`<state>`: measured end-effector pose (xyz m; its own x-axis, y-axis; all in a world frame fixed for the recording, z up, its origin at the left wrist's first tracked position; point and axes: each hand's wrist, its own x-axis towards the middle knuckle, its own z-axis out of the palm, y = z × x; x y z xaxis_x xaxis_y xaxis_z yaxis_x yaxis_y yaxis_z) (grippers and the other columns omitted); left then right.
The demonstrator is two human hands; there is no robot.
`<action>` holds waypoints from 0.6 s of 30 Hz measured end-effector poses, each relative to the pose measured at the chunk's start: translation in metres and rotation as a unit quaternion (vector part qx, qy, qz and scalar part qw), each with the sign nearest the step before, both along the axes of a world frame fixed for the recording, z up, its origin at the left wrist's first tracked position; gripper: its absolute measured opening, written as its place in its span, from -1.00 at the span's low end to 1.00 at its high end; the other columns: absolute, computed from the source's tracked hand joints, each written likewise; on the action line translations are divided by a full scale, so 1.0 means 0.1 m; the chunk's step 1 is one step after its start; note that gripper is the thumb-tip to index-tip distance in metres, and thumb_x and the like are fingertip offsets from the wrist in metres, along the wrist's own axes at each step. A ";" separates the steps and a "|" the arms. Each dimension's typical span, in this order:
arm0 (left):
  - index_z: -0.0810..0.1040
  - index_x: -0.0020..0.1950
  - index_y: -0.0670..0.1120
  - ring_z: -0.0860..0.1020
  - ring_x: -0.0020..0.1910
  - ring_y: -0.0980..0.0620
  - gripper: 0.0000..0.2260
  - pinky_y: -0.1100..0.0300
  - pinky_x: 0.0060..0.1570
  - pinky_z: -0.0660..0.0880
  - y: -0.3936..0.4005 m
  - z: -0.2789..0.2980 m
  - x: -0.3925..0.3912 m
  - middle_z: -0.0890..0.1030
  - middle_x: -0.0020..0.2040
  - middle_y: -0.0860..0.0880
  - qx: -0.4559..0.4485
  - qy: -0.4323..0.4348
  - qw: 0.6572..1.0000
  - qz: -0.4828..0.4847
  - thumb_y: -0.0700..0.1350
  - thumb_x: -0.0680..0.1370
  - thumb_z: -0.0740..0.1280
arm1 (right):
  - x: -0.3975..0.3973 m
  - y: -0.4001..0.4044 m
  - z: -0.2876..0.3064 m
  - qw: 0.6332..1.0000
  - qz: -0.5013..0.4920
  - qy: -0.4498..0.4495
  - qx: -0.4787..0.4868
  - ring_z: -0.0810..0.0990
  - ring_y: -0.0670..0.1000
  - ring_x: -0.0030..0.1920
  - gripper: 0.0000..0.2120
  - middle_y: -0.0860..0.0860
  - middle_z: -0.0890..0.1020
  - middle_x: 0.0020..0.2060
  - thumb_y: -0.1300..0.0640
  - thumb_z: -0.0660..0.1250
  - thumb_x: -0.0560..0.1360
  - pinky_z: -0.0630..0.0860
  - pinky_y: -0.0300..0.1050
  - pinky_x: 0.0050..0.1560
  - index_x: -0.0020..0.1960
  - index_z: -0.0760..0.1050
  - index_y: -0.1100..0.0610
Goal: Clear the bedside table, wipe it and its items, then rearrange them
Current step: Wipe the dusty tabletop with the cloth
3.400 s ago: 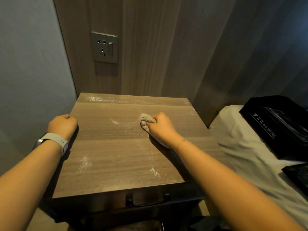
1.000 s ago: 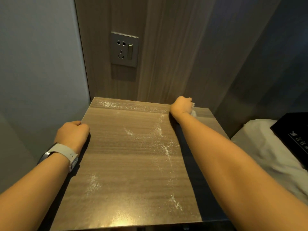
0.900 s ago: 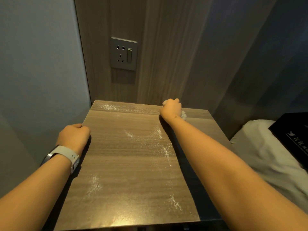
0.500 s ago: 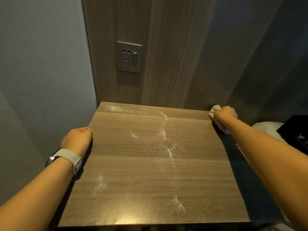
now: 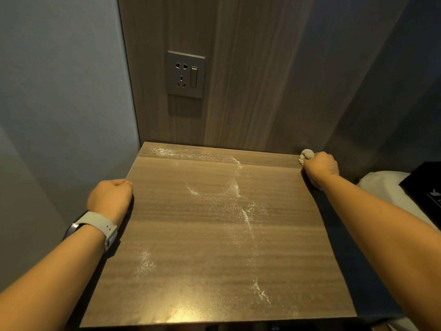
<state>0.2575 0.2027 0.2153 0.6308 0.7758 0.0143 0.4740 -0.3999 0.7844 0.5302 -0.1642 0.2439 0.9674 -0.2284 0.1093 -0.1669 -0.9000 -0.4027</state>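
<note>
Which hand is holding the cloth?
The right hand, at the wooden bedside table's far right corner, grips the crumpled grey cloth. The left hand holds none.

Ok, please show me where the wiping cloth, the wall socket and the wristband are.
wiping cloth (image 5: 306, 156), head view, on the bunched end sticking out of the right fist.
wall socket (image 5: 185, 74), head view, middle of the grey plate.
wristband (image 5: 102, 224), head view, pale strap on the left wrist.

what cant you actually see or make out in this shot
- Most of the cloth: head view, balled inside the right hand.
- Left hand fingertips: curled over the bedside table edge.
- Black box: cut off by the right frame edge, print too small to read.
- Table front: below the bottom frame edge.
</note>
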 end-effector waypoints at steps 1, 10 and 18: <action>0.35 -0.45 -0.13 0.32 -0.45 -0.13 -0.63 0.18 -0.37 0.21 0.02 -0.02 0.01 0.33 -0.50 -0.16 0.005 0.000 1.000 0.006 -0.17 0.58 0.17 | 0.02 0.11 0.02 0.999 0.000 -0.005 -0.037 0.49 0.22 0.14 -0.62 0.20 0.51 0.16 -0.01 0.25 0.54 0.47 0.14 0.16 0.23 0.49 0.23; 0.49 -0.27 -0.31 0.35 -0.39 -0.13 -0.78 0.11 -0.34 0.26 0.11 -0.09 0.07 0.44 -0.33 -0.34 0.012 0.004 1.000 0.014 -0.22 0.47 0.16 | -0.33 1.40 -0.06 0.980 0.157 -0.071 -0.096 0.43 0.24 0.19 -0.65 0.18 0.45 0.21 0.03 0.26 0.53 0.38 0.07 0.17 0.20 0.53 0.24; 0.51 -0.30 -0.25 0.38 -0.38 -0.13 -0.79 0.12 -0.33 0.30 0.10 -0.09 0.09 0.46 -0.34 -0.28 -0.003 -0.007 1.000 0.020 -0.21 0.46 0.17 | 0.00 0.81 0.12 0.985 0.147 -0.025 0.087 0.62 0.20 -0.04 -0.45 0.14 0.64 -0.04 -0.21 0.25 0.21 0.58 0.13 0.01 0.03 0.60 0.12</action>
